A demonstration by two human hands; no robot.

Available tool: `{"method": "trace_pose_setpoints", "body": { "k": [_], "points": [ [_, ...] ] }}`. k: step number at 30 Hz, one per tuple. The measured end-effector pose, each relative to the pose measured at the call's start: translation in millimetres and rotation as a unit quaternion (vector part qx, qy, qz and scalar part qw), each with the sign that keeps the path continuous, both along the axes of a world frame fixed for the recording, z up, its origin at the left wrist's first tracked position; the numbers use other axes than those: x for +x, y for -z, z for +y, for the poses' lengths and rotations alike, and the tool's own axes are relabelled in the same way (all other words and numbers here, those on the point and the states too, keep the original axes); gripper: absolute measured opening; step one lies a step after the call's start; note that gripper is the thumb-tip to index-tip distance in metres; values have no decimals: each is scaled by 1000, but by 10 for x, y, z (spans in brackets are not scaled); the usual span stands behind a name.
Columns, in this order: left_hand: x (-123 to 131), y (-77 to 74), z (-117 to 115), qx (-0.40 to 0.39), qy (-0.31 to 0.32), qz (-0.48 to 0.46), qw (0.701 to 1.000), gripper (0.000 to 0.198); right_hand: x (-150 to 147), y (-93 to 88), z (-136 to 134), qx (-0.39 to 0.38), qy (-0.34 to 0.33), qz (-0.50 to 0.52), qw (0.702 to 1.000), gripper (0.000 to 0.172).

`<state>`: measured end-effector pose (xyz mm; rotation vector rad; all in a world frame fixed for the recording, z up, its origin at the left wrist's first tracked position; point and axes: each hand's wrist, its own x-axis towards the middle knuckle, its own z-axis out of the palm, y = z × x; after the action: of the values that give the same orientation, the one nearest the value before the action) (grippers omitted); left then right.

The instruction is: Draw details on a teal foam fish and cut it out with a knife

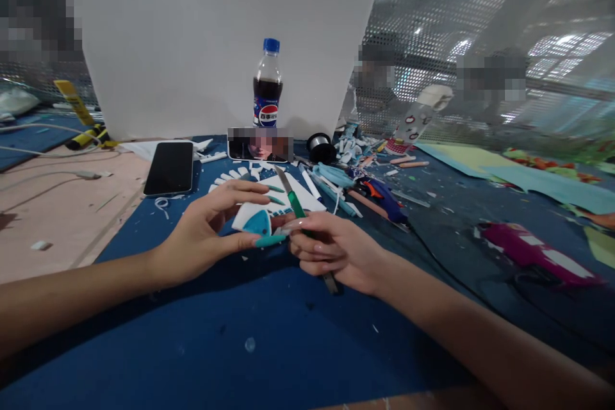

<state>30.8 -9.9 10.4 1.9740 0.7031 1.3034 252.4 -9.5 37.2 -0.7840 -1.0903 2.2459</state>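
Observation:
My left hand (196,237), with long teal nails, has its thumb and fingers closed around a small white and blue foam piece (258,223). The piece is rounded, with a dark dot on its blue face. In my right hand (339,248) is a green craft knife (296,204), its blade pointing up and away and its tail end showing below my fingers. The right fingertips come close to the foam piece; whether they touch it I cannot tell. Just behind both hands lie a white sheet (307,195) and several small white cut pieces (235,174).
A phone (169,168) lies at left; another phone (259,145) leans before a cola bottle (268,93). Behind right are a wire spool (321,148), foam scraps (358,144) and a blue glue gun (384,198). A magenta tool (538,253) with a cord lies far right.

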Motion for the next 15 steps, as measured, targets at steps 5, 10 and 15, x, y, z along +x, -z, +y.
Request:
{"method": "trace_pose_setpoints", "body": {
  "k": [5, 10, 15],
  "points": [
    [19, -61, -65, -79, -11, 19, 997, 33, 32, -7, 53, 31, 89, -13, 996, 19],
    [24, -49, -42, -77, -67, 21, 995, 32, 79, 10, 105, 48, 124, -21, 991, 23],
    [2, -40, 9, -78, -63, 41, 994, 28, 66, 7, 72, 64, 110, -44, 991, 20]
  ]
}}
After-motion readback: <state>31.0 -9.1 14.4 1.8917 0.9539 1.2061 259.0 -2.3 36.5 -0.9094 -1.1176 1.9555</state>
